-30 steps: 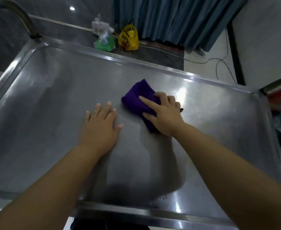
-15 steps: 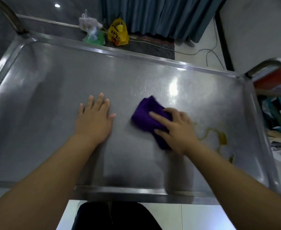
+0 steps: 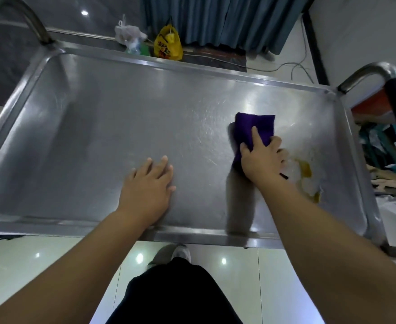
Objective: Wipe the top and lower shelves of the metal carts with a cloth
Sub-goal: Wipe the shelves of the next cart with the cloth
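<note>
Head view: the top shelf (image 3: 122, 127) of the metal cart fills most of the frame, a shallow steel tray with a raised rim. The purple cloth (image 3: 260, 123) lies folded on the right half of this shelf. The right grip (image 3: 261, 157) (a bare hand) is clamped down on the cloth's near part. Its index finger lies straight along the fabric, the thumb sits at the left edge, and the other fingers bend over the right edge. The far half of the cloth sticks out beyond the fingertips. Just right of that grip, a yellow stain (image 3: 305, 170) smears the steel. The left grip (image 3: 149, 183) rests flat on the bare shelf near the front rim, fingers apart and straight, well apart from the cloth. Beyond the far rim, a yellow bag (image 3: 167, 46) and a white bag (image 3: 128, 35) sit on the floor.
</note>
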Demonstrator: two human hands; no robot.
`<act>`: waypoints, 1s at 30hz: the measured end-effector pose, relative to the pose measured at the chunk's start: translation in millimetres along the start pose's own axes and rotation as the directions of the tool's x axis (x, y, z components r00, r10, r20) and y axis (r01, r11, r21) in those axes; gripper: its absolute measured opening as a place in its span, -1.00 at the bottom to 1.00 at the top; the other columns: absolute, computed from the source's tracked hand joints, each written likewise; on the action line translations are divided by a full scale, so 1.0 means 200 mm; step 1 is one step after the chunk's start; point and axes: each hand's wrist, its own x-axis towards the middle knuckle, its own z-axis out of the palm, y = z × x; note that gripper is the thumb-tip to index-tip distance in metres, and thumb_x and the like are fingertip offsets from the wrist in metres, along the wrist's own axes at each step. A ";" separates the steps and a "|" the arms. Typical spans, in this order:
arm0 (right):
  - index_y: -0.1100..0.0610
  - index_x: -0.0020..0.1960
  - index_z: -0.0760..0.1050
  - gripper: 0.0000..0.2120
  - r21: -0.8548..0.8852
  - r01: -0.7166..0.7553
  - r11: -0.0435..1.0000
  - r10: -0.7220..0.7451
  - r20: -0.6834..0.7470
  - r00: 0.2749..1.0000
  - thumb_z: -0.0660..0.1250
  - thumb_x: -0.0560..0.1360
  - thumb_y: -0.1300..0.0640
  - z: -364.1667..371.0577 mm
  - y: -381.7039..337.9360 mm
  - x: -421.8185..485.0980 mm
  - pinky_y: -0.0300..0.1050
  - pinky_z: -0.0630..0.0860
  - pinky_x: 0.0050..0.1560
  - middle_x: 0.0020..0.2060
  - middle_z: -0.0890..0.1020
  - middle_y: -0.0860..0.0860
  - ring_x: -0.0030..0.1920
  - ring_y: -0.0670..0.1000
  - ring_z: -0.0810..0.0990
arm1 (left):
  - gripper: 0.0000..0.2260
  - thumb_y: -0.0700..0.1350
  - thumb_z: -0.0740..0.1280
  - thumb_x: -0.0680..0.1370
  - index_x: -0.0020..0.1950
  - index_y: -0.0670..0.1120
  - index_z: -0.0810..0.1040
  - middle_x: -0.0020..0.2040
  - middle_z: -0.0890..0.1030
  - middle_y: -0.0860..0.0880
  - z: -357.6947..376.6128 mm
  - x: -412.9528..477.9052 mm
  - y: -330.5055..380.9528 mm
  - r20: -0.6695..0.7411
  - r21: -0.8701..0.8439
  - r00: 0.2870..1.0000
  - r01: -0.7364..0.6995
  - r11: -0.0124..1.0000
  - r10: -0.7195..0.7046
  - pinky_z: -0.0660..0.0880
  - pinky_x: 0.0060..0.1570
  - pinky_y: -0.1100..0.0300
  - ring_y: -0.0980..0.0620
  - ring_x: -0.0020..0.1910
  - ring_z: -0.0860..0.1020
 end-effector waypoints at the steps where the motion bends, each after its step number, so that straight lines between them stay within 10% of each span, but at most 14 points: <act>1: -0.25 0.48 0.00 -0.46 -0.009 0.062 0.998 -0.062 0.002 0.998 0.06 0.55 -0.23 0.02 -0.02 -0.08 0.19 0.11 0.30 0.41 0.10 0.11 0.26 0.26 0.19 | -0.53 0.11 0.07 0.60 0.48 -0.01 0.21 0.54 0.08 0.03 0.01 0.00 -0.01 -0.003 0.032 1.000 -0.006 0.999 0.006 0.17 0.36 -0.12 -0.16 0.47 0.12; 7: -0.32 0.44 0.13 -0.49 -0.104 0.584 0.805 -0.584 0.033 0.811 0.15 0.51 -0.25 0.11 0.19 -0.46 0.13 0.21 0.24 0.40 0.22 0.03 0.25 0.19 0.22 | -0.53 0.12 0.05 0.59 0.48 0.03 0.18 0.54 0.10 0.04 0.01 0.00 -0.03 -0.023 0.083 0.999 -0.043 0.996 0.046 0.25 0.31 -0.07 -0.13 0.47 0.15; 10: -0.31 0.46 0.05 -0.48 -0.017 0.171 0.985 -0.171 0.005 0.985 0.12 0.54 -0.22 0.04 0.34 -0.36 0.13 0.14 0.34 0.41 0.14 0.05 0.30 0.20 0.18 | -0.53 0.13 0.03 0.60 0.49 0.04 0.13 0.55 0.06 0.05 0.01 -0.02 -0.03 -0.020 0.083 0.999 -0.038 0.996 0.040 0.21 0.34 -0.06 -0.11 0.49 0.10; 14: -0.22 0.50 -0.06 -0.44 0.042 -0.161 0.986 0.161 0.007 0.987 0.06 0.57 -0.20 0.08 0.19 -0.43 0.20 0.12 0.32 0.42 0.07 0.14 0.30 0.28 0.17 | -0.53 0.11 -0.03 0.61 0.51 0.05 0.03 0.56 -0.04 0.05 0.02 -0.02 -0.02 0.009 0.053 0.999 -0.044 0.998 0.043 0.10 0.40 -0.08 -0.12 0.51 0.00; 20: -0.35 0.45 0.05 -0.46 -0.067 0.445 0.893 -0.445 0.015 0.896 0.16 0.52 -0.22 0.17 0.20 -0.76 0.07 0.16 0.25 0.38 0.14 -0.01 0.25 0.14 0.19 | -0.53 0.09 -0.02 0.62 0.52 0.05 0.02 0.56 -0.06 0.05 0.02 -0.04 -0.01 -0.001 0.019 1.000 -0.025 1.000 0.025 0.04 0.42 -0.09 -0.10 0.52 -0.03; 26: -0.27 0.49 -0.04 -0.45 -0.048 -0.270 0.962 0.270 -0.024 0.963 0.07 0.56 -0.21 0.07 0.48 -0.65 0.18 0.13 0.33 0.42 0.14 0.12 0.32 0.25 0.19 | -0.54 0.03 0.02 0.63 0.52 -0.02 0.05 0.56 -0.06 0.01 -0.01 -0.02 0.03 0.035 -0.021 0.999 0.002 1.000 -0.001 0.00 0.43 -0.14 -0.15 0.52 -0.05; 30: -0.24 0.50 -0.11 -0.44 -0.056 -0.318 0.947 0.318 0.001 0.948 0.03 0.56 -0.23 0.11 0.34 -0.70 0.21 0.13 0.30 0.41 0.12 0.13 0.30 0.27 0.19 | -0.57 -0.06 0.10 0.61 0.48 -0.09 0.16 0.55 0.03 -0.03 -0.04 -0.03 0.13 0.015 -0.075 0.999 -0.048 0.996 0.050 0.01 0.43 -0.14 -0.16 0.51 -0.03</act>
